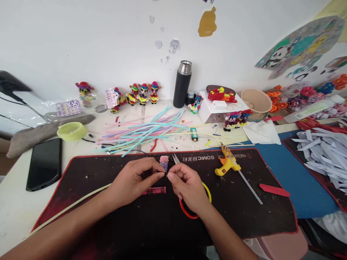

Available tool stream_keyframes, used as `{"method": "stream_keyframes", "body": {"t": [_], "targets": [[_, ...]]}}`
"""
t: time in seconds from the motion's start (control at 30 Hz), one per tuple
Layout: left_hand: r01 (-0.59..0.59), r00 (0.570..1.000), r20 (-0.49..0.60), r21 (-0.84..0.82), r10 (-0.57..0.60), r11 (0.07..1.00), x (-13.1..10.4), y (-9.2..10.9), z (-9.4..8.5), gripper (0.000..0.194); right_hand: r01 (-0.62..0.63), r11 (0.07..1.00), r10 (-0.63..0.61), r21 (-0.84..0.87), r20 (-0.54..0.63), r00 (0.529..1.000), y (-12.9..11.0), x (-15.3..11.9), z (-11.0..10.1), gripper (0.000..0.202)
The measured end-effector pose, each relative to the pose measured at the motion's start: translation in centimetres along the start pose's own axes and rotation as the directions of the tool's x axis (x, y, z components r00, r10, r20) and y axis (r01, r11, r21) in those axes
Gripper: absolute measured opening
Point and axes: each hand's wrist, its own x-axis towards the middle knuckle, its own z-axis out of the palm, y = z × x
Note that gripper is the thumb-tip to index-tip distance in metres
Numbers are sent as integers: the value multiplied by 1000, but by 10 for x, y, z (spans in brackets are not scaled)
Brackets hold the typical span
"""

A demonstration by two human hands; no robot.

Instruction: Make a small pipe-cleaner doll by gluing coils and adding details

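Note:
My left hand (141,178) and my right hand (187,184) meet over the middle of a black mat (121,231), fingertips pinched close together. Between them is a tiny dark piece, too small to make out. Just behind the fingertips shows a small pink and purple fuzzy piece (164,162). Scissors (188,213) with red and yellow handles lie partly under my right hand, blades pointing away. Beside my left fingers, a red translucent object (154,190) rests on the mat. A yellow glue gun (228,164) with a clear stick lies to the right.
Pastel pipe cleaners (146,130) lie behind the mat. Small dolls (142,94), a black flask (182,85) and a white box (217,112) stand along the wall. A phone (45,164) is at left, a red strip (274,190) at right, paper strips (322,155) beyond.

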Motion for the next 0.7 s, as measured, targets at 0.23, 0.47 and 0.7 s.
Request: {"method": "stream_keyframes", "body": {"t": [0.23,0.47,0.7], "targets": [[30,999,25,-85,-28,996,4,5,-1,12,8,999,-9,45,33,999,1,1,0,43],[87,996,43,-133,-82,987,4,6,0,14,-4,997,-1,80,61,998,4,2,-1,41],[84,996,40,-130,-79,988,6,8,3,16,-11,988,-3,153,92,996,8,2,-3,38]]}}
